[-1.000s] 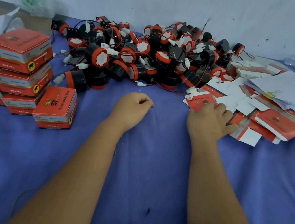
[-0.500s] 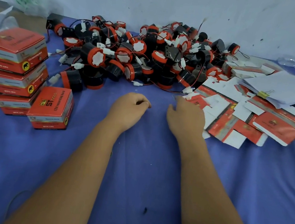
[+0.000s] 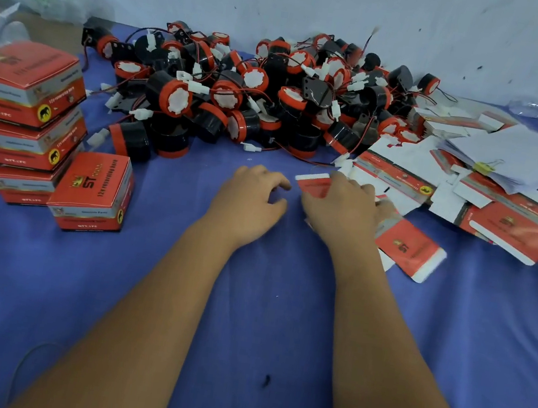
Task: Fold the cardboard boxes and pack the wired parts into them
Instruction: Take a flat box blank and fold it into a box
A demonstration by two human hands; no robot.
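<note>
While my right hand (image 3: 337, 210) lies over the flat box blank (image 3: 408, 246) it has taken from the heap of blanks (image 3: 506, 227) at the right edge of the blue cloth (image 3: 244, 321), its fingers curl onto the printed card and one red-and-white flap pokes up past the knuckles. My left hand (image 3: 249, 201) sits just beside it on the cloth, fingers loosely bent and holding nothing. I judge the blank to be light, thin card with a glossy red face and a plain white back: stiff along its panels, weak at the scored creases, and likely to slide on its coated side. I would take it by two opposite panel edges near the creases, so it can be squeezed open into a sleeve without bending a flap the wrong way. The wired parts (image 3: 258, 98) are piled along the far edge against the pale wall: short black drums with orange-red rims and white toothed discs on the face, each trailing thin red and black leads to a small white plug. They look hard and compact, but the leads are tangled across one another, so I expect lifting one by its body, not its wire, to be the safer hold. The finished cartons (image 3: 25, 107) stand stacked at the left edge, with the nearest carton (image 3: 93, 191) set alone in front.
</note>
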